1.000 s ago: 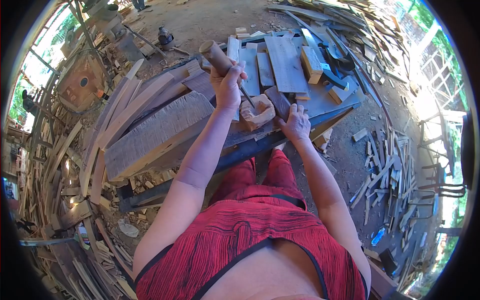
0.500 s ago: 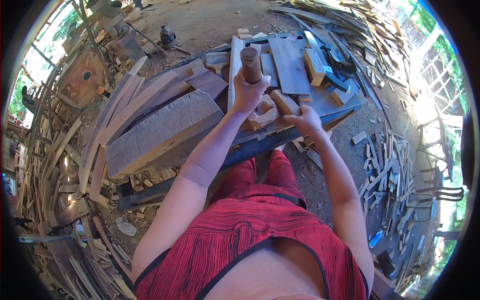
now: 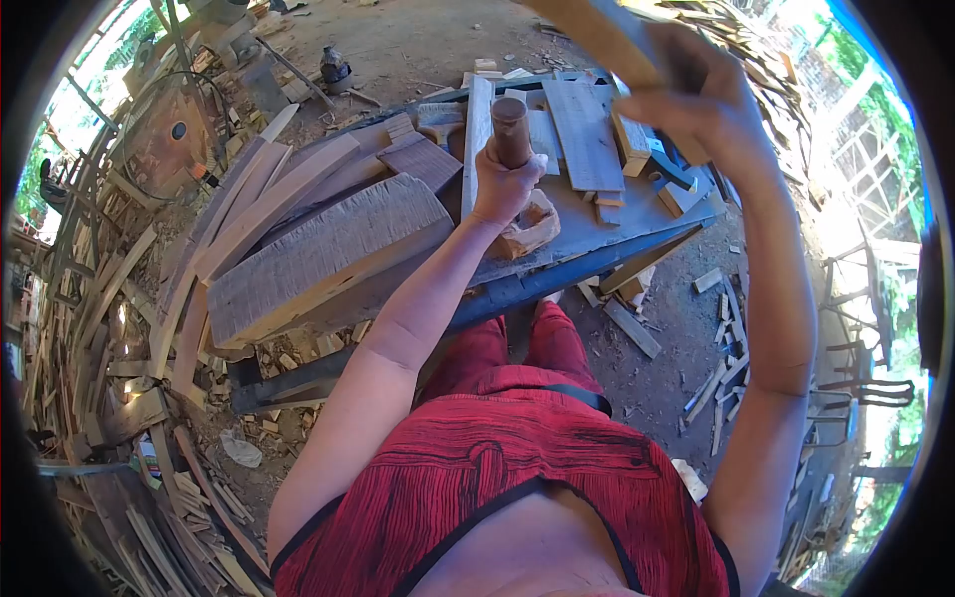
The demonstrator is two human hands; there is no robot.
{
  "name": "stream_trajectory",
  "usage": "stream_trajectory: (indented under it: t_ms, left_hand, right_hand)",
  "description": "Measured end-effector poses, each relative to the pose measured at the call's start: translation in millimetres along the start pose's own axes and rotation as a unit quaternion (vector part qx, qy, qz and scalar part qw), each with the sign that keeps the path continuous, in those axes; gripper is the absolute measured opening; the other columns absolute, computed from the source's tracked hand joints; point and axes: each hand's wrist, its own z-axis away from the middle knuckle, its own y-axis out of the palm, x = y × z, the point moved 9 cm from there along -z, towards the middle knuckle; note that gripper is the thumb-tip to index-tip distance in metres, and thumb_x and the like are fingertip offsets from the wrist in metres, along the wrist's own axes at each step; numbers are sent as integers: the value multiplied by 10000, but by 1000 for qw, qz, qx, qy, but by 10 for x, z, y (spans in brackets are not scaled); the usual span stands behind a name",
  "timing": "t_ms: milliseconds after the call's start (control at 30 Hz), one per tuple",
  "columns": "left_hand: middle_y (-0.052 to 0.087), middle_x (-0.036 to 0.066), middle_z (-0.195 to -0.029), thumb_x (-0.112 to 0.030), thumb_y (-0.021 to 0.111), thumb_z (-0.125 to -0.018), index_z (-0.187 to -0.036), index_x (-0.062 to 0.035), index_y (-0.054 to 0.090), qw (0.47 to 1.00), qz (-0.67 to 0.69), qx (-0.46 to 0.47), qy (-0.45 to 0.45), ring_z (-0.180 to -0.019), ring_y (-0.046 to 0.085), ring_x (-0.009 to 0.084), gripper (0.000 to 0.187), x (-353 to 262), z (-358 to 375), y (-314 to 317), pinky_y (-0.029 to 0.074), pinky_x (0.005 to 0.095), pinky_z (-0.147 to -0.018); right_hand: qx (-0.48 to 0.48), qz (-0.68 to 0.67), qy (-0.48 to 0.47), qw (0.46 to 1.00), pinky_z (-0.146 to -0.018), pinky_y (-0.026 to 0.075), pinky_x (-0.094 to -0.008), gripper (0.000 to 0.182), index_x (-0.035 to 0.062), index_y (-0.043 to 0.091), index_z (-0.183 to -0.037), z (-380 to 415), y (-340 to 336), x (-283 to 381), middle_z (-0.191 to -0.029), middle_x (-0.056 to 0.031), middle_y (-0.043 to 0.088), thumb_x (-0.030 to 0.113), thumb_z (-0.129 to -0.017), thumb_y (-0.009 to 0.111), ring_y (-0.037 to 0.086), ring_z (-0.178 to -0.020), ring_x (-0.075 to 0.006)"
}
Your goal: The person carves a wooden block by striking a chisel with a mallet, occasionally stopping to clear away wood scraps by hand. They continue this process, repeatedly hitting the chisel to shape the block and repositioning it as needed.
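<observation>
Chisel handle (image 3: 510, 119): round wooden, upright, butt end up, clamped in left fist; blade hidden below the fist.
Left hand (image 3: 504, 184): fingers wrapped tight round the handle, sitting right on top of the carved piece.
Carved wood piece (image 3: 529, 231): pale, hollowed block, directly under and touching the left hand, on the blue bench.
Right hand (image 3: 704, 104): raised high, well above and to the right of the left hand, closed round a wooden mallet.
Wooden mallet (image 3: 597, 35): pale, blurred, head runs up-left from the right hand, above the chisel butt, apart from it.
Hands: well apart, each clamped on its own tool.
Blue bench (image 3: 597, 239): bare patch just right of the left hand; edge runs under both forearms.
Grey plank (image 3: 582, 129): flat on the bench just beyond the left hand, between the two hands.
Yellowish block (image 3: 631, 139): beside that plank, below the right hand.
Ridged slab (image 3: 318, 254): big rough board left of the left forearm, tilted off the bench side.
Offcuts (image 3: 726, 383): scattered on the dirt below the right forearm.
Person: red striped garment, standing against the bench edge.
</observation>
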Motion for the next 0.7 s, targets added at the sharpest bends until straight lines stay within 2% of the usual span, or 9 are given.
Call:
stream_trajectory:
  t_ms: [67,167,233,300,367,400,467,633,700]
  left_hand:
    - [593,14,-694,-13,697,-696,-806,-47,559,1000,-16,-2,4,-610,561,77,179,0,2,10,485,250,-594]
    - [596,15,-717,-20,692,-694,-825,-42,558,1000,-29,-3,7,-639,562,79,189,-28,22,12,488,257,-627]
    - [592,15,-710,-23,686,-700,-834,-42,555,999,-45,-3,0,-628,558,78,188,-34,23,13,486,256,-610]
    - [591,16,-708,-23,684,-701,-834,-42,556,999,-38,0,-13,-624,557,78,185,-30,21,24,486,257,-605]
    - [590,17,-706,-23,682,-702,-834,-43,556,999,-29,1,-30,-620,556,79,183,9,12,23,486,258,-599]
    - [589,19,-704,-23,682,-702,-831,-40,557,999,-26,10,-27,-617,554,77,181,30,2,3,485,258,-594]
    - [588,20,-702,-22,682,-701,-829,-37,557,999,-23,17,-24,-615,552,75,179,46,6,3,484,258,-588]
    - [590,16,-718,-23,689,-697,-814,-44,557,1000,-22,5,-8,-636,552,77,178,-43,28,38,484,261,-610]
    - [588,13,-728,-22,691,-696,-817,-43,556,999,-41,11,-8,-643,551,79,182,-18,29,41,484,261,-616]
  right_hand:
    - [-42,-104,99,989,-475,346,-218,410,-33,599,-986,-85,-27,259,-735,-15,586,78,-642,793,502,-554,-52]
    - [1,52,93,994,-640,467,-272,644,24,557,-1175,-96,144,44,-853,-62,611,260,-633,811,572,-727,-114]
    - [64,118,103,986,-702,467,-309,569,45,558,-1160,-26,317,-183,-855,-71,613,194,-659,783,580,-785,-145]
    - [239,266,121,926,-699,472,-289,534,66,562,-1157,99,612,-360,-837,-62,619,153,-674,770,597,-773,-150]
    - [228,353,109,901,-698,472,-262,520,50,563,-1143,-6,500,-246,-856,-70,631,138,-676,773,606,-772,-139]
    - [158,202,97,962,-708,476,-269,521,41,565,-1136,-70,416,-89,-873,-72,634,149,-672,775,610,-786,-139]
    - [72,-32,68,995,-721,484,-287,495,20,568,-1110,-134,228,187,-906,-63,640,173,-686,774,615,-812,-133]
    - [84,197,-39,976,-701,481,-308,514,29,577,-1098,6,455,-131,-849,-95,631,186,-652,781,605,-792,-138]
    - [196,266,118,937,-668,486,-399,549,11,578,-1005,77,553,-484,-785,-174,627,376,-631,746,602,-726,-334]
